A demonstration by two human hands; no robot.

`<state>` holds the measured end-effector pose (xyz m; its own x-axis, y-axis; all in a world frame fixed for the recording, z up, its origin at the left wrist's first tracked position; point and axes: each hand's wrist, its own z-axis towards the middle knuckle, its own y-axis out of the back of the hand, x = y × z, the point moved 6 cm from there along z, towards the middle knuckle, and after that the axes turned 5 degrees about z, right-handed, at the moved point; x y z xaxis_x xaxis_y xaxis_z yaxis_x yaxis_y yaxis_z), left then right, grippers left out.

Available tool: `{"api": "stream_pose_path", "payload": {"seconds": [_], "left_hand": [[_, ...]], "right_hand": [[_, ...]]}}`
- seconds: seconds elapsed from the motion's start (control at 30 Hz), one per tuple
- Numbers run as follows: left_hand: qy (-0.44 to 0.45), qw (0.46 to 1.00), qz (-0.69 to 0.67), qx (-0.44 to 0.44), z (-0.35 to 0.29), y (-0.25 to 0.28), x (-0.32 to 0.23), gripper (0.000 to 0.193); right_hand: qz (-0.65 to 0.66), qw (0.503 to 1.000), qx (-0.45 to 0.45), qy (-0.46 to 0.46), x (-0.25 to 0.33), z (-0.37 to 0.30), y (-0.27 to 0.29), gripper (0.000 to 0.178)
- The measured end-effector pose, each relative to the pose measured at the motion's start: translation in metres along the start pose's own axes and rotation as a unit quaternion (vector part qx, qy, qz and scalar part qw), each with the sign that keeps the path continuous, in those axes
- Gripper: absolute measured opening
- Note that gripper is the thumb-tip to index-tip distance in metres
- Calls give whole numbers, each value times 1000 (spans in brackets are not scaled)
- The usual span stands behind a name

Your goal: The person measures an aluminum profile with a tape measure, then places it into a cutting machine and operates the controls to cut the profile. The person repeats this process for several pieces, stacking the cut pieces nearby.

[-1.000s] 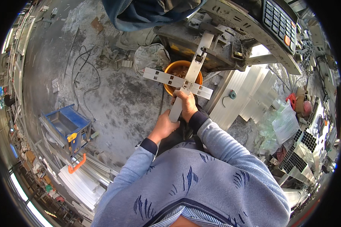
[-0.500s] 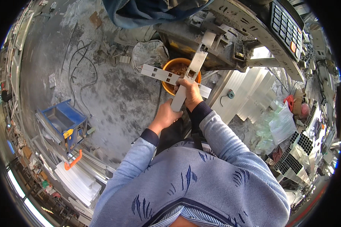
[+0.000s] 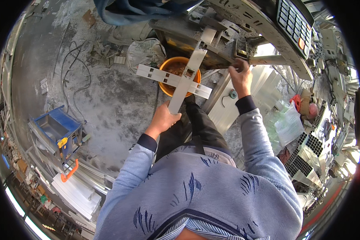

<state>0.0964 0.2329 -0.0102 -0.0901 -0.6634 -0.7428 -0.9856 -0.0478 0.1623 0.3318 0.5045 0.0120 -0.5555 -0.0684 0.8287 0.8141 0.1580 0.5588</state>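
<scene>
My left hand (image 3: 163, 119) is closed around the near end of a silvery rectangular metal tube (image 3: 183, 89) with square cutouts. The tube slants away from me, its far end at the workbench machine (image 3: 224, 30). Under it, a second punched metal tube (image 3: 156, 74) lies crosswise over an orange bucket (image 3: 161, 85), which holds small scraps. To the right, away from the tubes, my right hand (image 3: 241, 78) is raised beside the bench edge. Its fingers are curved and slightly blurred, with a gap between thumb and fingers and nothing visible in them. A thin dark bar ends close to its thumb.
A calculator (image 3: 295, 25) sits on the ledge at upper right. Flat metal profiles (image 3: 224, 110) and a small green tape measure (image 3: 233, 94) lie at right. Blue-framed equipment (image 3: 58, 124) stands at left, near a cable (image 3: 64, 76) on the dusty floor. A white sack (image 3: 142, 54) is by the bucket.
My right hand has let go of the tube and moved right, toward the bench edge. My left hand still grips the tube's near end. The whole view has shifted slightly.
</scene>
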Motion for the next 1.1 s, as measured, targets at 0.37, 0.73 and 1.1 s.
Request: {"api": "stream_pose_path", "payload": {"seconds": [0.37,0.73,1.1], "left_hand": [[-9,1000,19,4,-1,1,-4,31],[-24,999,23,-3,-1,2,-2,34],[3,999,50,-2,-8,7,-13,48]], "right_hand": [[-248,968,2,24,-10,28,21,60],[-275,960,27,50,-15,33,17,64],[170,964,154,-132,32,-26,-72,75]]}}
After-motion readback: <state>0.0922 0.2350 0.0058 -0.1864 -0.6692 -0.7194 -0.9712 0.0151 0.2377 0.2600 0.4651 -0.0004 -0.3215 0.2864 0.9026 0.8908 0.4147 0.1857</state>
